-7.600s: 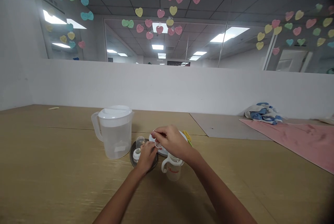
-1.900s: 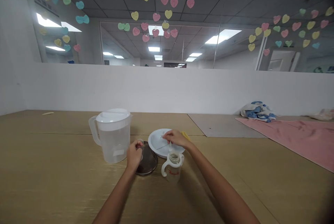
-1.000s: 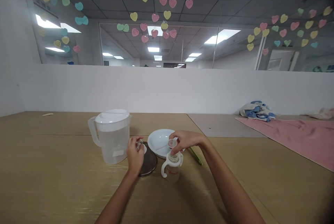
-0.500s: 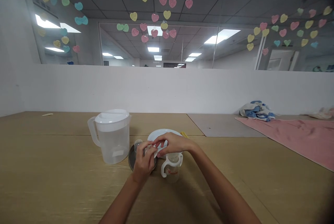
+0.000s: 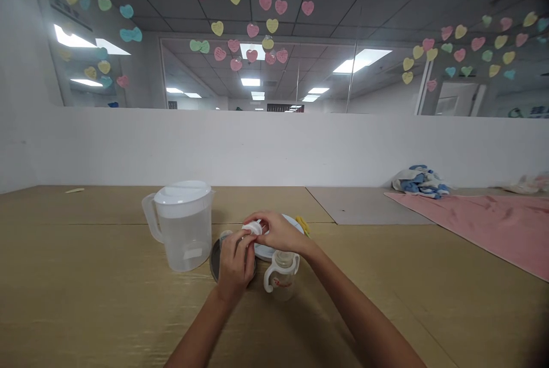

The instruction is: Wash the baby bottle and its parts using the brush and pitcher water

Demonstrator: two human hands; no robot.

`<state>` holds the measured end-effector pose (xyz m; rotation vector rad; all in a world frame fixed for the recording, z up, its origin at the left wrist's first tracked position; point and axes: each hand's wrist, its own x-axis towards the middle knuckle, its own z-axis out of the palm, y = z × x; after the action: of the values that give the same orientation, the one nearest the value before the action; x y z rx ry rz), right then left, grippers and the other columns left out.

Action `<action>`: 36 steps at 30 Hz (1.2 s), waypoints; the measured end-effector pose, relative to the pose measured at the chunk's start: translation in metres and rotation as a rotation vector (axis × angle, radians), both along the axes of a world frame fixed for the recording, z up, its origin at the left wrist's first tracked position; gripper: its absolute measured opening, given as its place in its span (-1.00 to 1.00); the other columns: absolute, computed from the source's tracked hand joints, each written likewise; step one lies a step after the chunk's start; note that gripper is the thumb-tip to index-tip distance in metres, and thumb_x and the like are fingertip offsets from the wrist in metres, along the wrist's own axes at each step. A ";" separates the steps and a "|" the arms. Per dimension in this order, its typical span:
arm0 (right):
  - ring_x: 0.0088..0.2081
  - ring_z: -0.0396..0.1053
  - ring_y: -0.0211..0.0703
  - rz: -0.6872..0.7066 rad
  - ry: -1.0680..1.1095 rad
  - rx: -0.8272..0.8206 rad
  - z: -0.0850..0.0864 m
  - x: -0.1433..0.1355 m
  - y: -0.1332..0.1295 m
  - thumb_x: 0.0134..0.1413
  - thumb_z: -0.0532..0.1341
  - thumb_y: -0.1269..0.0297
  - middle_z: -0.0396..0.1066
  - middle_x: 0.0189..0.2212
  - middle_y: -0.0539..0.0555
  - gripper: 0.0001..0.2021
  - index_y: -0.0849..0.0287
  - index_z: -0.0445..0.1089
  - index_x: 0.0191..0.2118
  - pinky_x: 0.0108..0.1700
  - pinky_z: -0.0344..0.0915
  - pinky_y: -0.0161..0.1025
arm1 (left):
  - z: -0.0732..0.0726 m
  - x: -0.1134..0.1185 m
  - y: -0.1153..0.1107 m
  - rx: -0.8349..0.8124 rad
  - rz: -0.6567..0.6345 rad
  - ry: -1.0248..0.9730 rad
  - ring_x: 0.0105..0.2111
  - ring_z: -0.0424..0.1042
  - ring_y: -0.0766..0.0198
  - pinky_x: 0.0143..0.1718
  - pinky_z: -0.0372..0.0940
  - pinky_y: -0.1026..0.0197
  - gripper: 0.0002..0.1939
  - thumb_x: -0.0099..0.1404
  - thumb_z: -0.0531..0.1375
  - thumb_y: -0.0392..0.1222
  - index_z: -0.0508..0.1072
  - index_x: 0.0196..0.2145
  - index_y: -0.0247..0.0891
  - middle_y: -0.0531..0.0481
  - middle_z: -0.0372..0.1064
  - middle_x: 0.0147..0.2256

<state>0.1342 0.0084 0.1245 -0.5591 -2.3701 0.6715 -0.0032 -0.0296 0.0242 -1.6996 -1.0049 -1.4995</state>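
Observation:
Between my two hands is a small white bottle collar [image 5: 254, 228], its details partly covered by my fingers. My right hand [image 5: 281, 233] grips it from the right with fingers curled over the top. From below and the left, my left hand [image 5: 235, 262] pinches it. Just in front of my right wrist, a clear baby bottle [image 5: 283, 281] with white side handles and red print stands upright and uncapped. Behind the hands lies a white plate [image 5: 294, 221], partly hidden. A dark round tray [image 5: 215, 265] sits under my left hand, with a small clear cup [image 5: 224, 235] at its far side.
A translucent pitcher [image 5: 187, 236] with a white lid stands to the left, its handle facing left. Something yellow [image 5: 303, 225] lies by the plate. On the right are a pink cloth [image 5: 480, 219] and a crumpled blue-and-white cloth [image 5: 421, 183]. A white wall [image 5: 257, 145] closes off the back.
My right hand has turned and shifted slightly, and the white collar now shows more plainly between both hands. More of the yellow thing is visible. The bottle and pitcher stay put.

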 end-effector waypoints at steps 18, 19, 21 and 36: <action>-0.13 0.31 -0.15 -0.074 0.108 0.086 0.001 -0.002 -0.008 -0.10 0.21 0.34 0.38 -0.14 0.07 -0.67 0.14 0.35 -0.11 -0.12 0.23 -0.23 | 0.000 0.001 0.005 -0.142 -0.172 -0.342 -0.20 0.36 0.27 -0.18 0.29 0.19 -0.91 0.27 0.06 -0.26 0.27 -0.24 -0.24 -0.07 0.32 -0.25; -0.12 0.30 -0.15 -0.074 0.090 0.072 0.001 -0.002 -0.008 -0.06 0.19 0.32 0.38 -0.12 0.07 -0.66 0.14 0.34 -0.08 -0.12 0.23 -0.23 | -0.002 0.002 0.006 -0.166 -0.193 -0.381 -0.21 0.37 0.27 -0.17 0.30 0.18 -0.90 0.27 0.05 -0.24 0.28 -0.23 -0.24 -0.07 0.33 -0.25; -0.17 0.32 -0.17 -0.076 0.039 0.053 0.002 -0.001 -0.008 0.00 0.15 0.28 0.39 -0.13 0.08 -0.69 0.15 0.34 -0.08 -0.16 0.23 -0.25 | -0.004 0.004 0.006 -0.229 -0.224 -0.473 -0.21 0.39 0.26 -0.17 0.31 0.18 -0.84 0.28 0.05 -0.21 0.28 -0.17 -0.24 -0.09 0.35 -0.23; -0.35 0.32 -0.25 0.104 -0.011 -0.332 0.008 0.015 0.014 0.02 0.15 0.19 0.41 -0.34 0.02 -0.71 0.21 0.39 -0.15 -0.32 0.21 -0.33 | -0.007 0.012 -0.001 -0.307 -0.166 -0.513 -0.30 0.45 0.24 -0.25 0.33 0.18 -0.80 0.27 0.04 -0.13 0.40 -0.25 -0.25 -0.07 0.47 -0.31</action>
<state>0.1492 0.0224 0.1321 -0.5807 -2.3235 1.1234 0.0087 -0.0307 0.0169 -1.6676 -1.4469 -2.0388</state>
